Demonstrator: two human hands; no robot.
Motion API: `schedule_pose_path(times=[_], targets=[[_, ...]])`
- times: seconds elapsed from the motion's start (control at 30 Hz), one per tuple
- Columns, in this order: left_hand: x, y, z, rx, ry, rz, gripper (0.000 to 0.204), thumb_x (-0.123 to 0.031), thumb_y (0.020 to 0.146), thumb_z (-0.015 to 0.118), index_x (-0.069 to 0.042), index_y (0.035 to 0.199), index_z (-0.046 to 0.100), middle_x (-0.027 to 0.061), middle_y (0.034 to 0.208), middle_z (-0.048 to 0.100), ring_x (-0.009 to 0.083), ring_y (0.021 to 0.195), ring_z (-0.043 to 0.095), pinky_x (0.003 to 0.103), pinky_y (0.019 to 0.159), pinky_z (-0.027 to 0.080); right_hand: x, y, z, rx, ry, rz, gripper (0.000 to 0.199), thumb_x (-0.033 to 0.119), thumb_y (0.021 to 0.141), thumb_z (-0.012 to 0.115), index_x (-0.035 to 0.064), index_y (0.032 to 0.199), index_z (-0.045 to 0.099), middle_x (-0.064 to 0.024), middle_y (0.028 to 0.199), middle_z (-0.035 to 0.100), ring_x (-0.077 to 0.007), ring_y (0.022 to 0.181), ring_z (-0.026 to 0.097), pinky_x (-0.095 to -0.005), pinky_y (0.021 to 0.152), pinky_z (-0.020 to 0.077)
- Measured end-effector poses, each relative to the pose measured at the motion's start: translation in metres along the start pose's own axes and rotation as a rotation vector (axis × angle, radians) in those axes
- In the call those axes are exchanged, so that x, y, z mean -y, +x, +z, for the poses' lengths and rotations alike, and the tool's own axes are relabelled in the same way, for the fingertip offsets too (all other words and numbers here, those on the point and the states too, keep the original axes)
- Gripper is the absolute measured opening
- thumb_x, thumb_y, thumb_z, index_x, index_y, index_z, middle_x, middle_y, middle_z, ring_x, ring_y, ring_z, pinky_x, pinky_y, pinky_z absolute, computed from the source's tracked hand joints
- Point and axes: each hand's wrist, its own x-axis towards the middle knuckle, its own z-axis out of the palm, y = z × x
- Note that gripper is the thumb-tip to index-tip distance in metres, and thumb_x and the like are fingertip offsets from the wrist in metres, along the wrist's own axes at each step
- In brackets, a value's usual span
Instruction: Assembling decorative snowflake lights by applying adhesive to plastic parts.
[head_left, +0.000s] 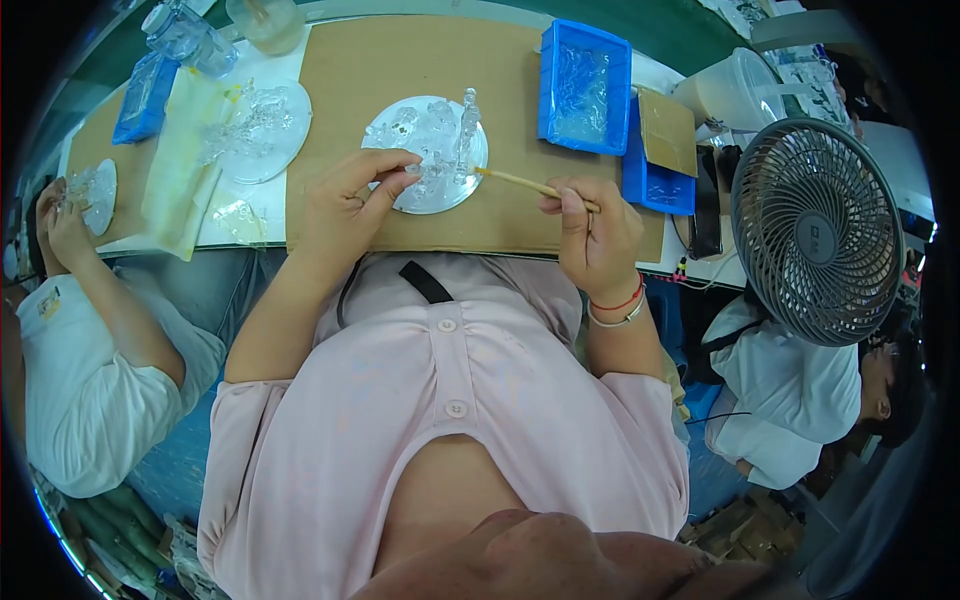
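A round white plate [432, 205] lies in front of me, with small clear plastic pieces [400, 128] spread over it. Among them a taller clear beaded piece [469, 115] stands at the right side. My left hand [350, 195] is over the plate's left edge, thumb and forefinger pinched together. Whatever is between those fingertips is too small and see-through to make out. In my right hand [600, 225] is a thin tan stick [530, 183], gripped by thumb and fingers. Its darker tip points left and reaches the plate's right part, close to the clear pieces.
Brown cardboard [520, 220] covers the table. Right of the plate are a blue bin [545, 100] of clear pieces, a second blue bin [660, 195], a plastic jug [725, 90] and a fan [815, 235]. Another plate [290, 135] and a co-worker's hands [65, 225] are at left.
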Motion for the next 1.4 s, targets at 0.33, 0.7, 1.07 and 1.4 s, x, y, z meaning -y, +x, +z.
schedule_pose_path(times=[0.33,0.7,1.07,1.4], targets=[[0.001,0.000,0.002,-0.016,-0.018,0.023,0.013,-0.003,0.082,0.070,-0.001,0.095,0.069,0.0083,0.088,0.069,0.0153,0.077,0.066,0.025,0.069,0.051,0.009,-0.008,0.001,0.035,-0.029,-0.058,0.006,0.002,0.093,0.052,-0.0012,0.093,0.057,-0.0126,0.076,0.068,-0.0207,0.067,0.068,-0.0278,0.059,0.0520],[-0.004,0.000,0.007,-0.006,0.003,0.093,0.013,-0.006,0.080,0.071,-0.005,0.093,0.070,0.0079,0.085,0.069,0.0194,0.074,0.066,0.028,0.064,0.050,0.008,-0.003,0.012,-0.002,0.032,-0.188,0.003,-0.001,0.091,0.054,-0.0018,0.093,0.054,-0.0155,0.082,0.068,-0.0257,0.070,0.069,-0.0293,0.062,0.0530],[-0.004,0.000,0.005,-0.012,0.056,0.193,0.014,-0.003,0.079,0.071,-0.005,0.092,0.069,0.0073,0.083,0.069,0.0191,0.074,0.065,0.028,0.066,0.048,0.008,-0.016,0.001,-0.022,-0.010,-0.130,0.004,0.001,0.093,0.052,-0.0024,0.093,0.054,-0.0158,0.082,0.068,-0.0248,0.071,0.070,-0.0295,0.061,0.0534],[-0.005,0.009,-0.003,0.023,0.128,0.249,0.014,-0.006,0.075,0.073,-0.005,0.089,0.070,0.0083,0.077,0.065,0.0219,0.068,0.063,0.030,0.059,0.048,0.034,-0.019,0.013,0.137,0.110,-0.242,0.014,-0.005,0.077,0.061,-0.0012,0.089,0.056,-0.0177,0.083,0.065,-0.0286,0.067,0.064,-0.0336,0.059,0.0518]])
